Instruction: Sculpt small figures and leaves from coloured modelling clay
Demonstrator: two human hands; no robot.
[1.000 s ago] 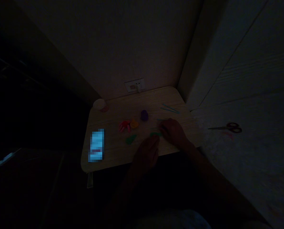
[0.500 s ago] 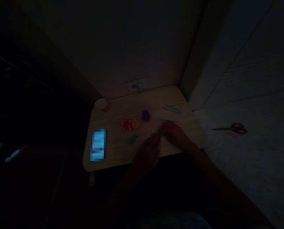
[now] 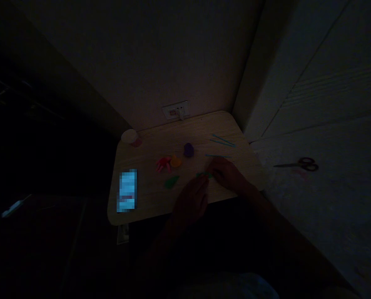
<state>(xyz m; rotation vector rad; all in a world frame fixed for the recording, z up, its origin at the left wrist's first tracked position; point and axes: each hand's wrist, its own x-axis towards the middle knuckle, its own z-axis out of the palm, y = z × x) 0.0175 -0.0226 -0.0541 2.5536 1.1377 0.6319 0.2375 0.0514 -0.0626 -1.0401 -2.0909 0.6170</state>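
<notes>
Low over the front of a small wooden table (image 3: 154,203), both my hands meet at a small green piece (image 3: 201,175) that looks like modelling clay. My left hand (image 3: 191,199) has its fingers closed at the near side of the piece. From the right, my right hand (image 3: 225,172) pinches at its other end; the fingertips partly cover it. Left of my hands lies a flat green leaf shape (image 3: 172,182). Behind that are a red lump with pink strips (image 3: 163,163), an orange piece (image 3: 175,161) and a purple lump (image 3: 188,150). The light is very dim.
Thin blue sticks (image 3: 223,141) lie at the back right of the table. A lit phone (image 3: 127,191) rests at the left, with a paper cup (image 3: 131,138) behind it. Scissors (image 3: 306,165) lie on a pale surface to the right. A wall socket (image 3: 176,111) sits above the back edge.
The view has shifted slightly. My hands stay together at the green piece with hardly any visible movement, and the other things keep their places on the table.
</notes>
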